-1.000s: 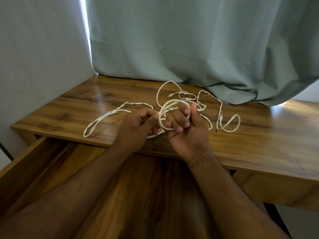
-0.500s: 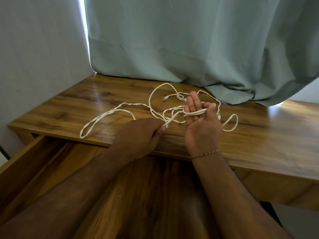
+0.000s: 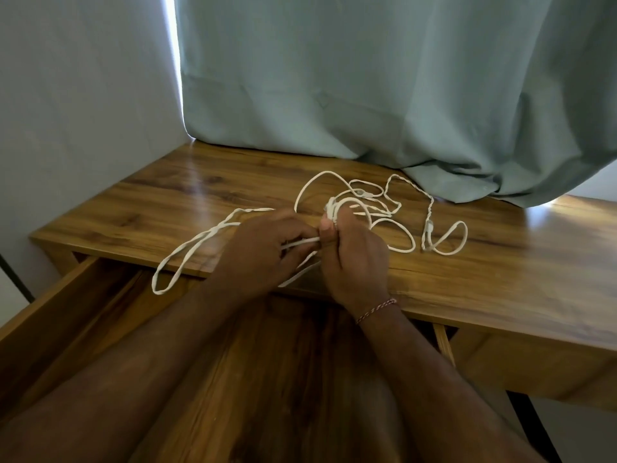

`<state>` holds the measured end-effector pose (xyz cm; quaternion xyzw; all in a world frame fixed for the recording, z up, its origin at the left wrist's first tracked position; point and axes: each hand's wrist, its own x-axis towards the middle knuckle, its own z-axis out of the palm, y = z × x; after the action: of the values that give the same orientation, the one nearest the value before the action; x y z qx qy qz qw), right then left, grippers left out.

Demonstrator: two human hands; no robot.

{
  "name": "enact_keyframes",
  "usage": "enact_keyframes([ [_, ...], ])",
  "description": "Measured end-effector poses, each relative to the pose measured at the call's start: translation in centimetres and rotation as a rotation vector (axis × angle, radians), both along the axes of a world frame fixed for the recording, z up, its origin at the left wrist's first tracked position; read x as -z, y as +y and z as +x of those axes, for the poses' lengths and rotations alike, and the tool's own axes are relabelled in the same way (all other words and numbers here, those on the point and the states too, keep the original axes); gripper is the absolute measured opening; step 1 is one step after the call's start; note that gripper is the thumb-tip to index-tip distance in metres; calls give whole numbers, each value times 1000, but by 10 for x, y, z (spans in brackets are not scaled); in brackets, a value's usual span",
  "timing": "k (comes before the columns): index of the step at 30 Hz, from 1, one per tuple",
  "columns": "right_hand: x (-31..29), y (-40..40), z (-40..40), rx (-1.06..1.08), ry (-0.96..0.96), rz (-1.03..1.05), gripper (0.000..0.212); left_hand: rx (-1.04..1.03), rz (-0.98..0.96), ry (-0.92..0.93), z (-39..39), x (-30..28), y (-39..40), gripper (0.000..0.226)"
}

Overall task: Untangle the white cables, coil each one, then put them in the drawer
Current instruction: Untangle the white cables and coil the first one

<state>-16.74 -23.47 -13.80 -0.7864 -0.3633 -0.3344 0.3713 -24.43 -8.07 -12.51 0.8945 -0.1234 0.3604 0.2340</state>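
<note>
The right hand (image 3: pixel 357 259) has its grip curled round a small coil of the white cables (image 3: pixel 394 208), loops wound over its fingers; the left hand (image 3: pixel 263 248) pinches a strand running into that coil. The remaining tangle sprawls on the wooden counter (image 3: pixel 500 262), one long loop overhanging the open drawer (image 3: pixel 60 315), which shows only bare wood.

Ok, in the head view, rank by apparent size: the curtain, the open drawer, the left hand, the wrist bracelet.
Largest to smallest:
1. curtain
2. open drawer, though it is nearer the camera and partly hidden by the arms
3. left hand
4. wrist bracelet
</note>
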Motion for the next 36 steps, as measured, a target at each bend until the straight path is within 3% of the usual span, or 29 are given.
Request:
enact_keyframes([
  [2,-3,0,-3,-41,-33,-48,34,33,-132,3,-2,-5,4,5],
  [7,-15,0,-8,-114,27,-167,44,2,-146,-89,-5,-13,19,11],
  [15,-25,-8,2,-299,373,-336,46,25,-72,-120,14,7,34,35],
  [19,-29,-22,17,-335,520,-416,42,79,-25,56,42,7,35,39],
  [21,-25,-26,21,-375,708,-231,39,124,-119,247,58,-3,31,35],
  [23,-22,-26,26,-439,973,107,36,225,-251,488,73,-20,31,25],
  [28,-14,-23,37,-485,1086,413,33,543,-503,932,90,-45,50,12],
  [32,-22,-15,41,-496,1184,749,36,784,-812,1004,98,-41,68,43],
  [36,-18,-14,55,-457,1308,1020,33,716,-876,1001,105,-30,79,46],
])
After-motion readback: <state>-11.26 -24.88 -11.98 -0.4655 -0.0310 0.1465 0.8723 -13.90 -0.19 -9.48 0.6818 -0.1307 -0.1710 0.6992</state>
